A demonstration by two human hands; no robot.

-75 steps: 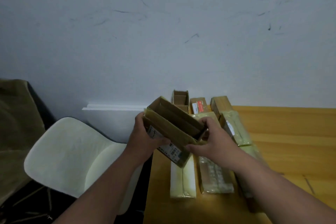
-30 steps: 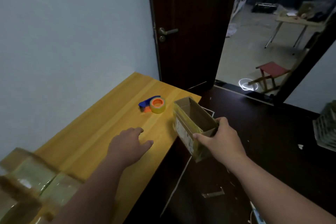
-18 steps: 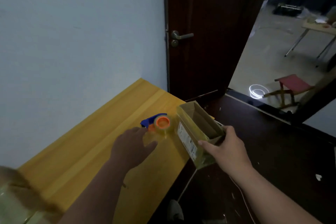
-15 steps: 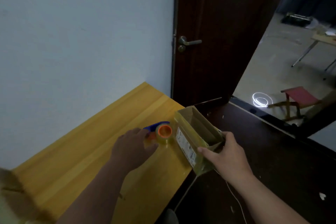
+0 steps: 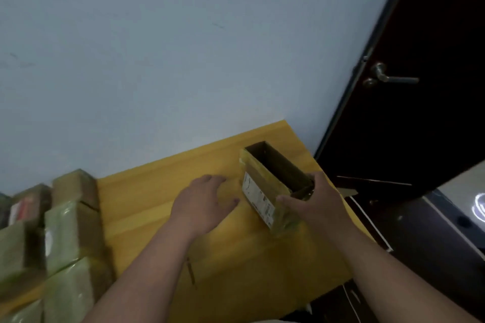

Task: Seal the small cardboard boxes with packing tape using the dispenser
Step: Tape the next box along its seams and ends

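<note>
A small cardboard box (image 5: 262,189) with an open top and a white label on its side stands tilted on the yellow wooden table (image 5: 147,191), near the right edge. My right hand (image 5: 317,202) grips its near end, thumb on the labelled side. My left hand (image 5: 204,202) lies palm down on the table just left of the box, fingers slightly apart. The tape dispenser does not show in this view; whatever is under my left palm is hidden.
Several boxes wrapped in tape (image 5: 65,233) are stacked at the table's left end. A pale wall runs behind the table. A dark door (image 5: 425,118) with a metal handle (image 5: 388,77) stands at the right, above dark floor beyond the table edge.
The view swung left, bringing the taped boxes back in sight. My right hand brought the box over the table. My left hand now covers the spot where the blue and orange dispenser lay.
</note>
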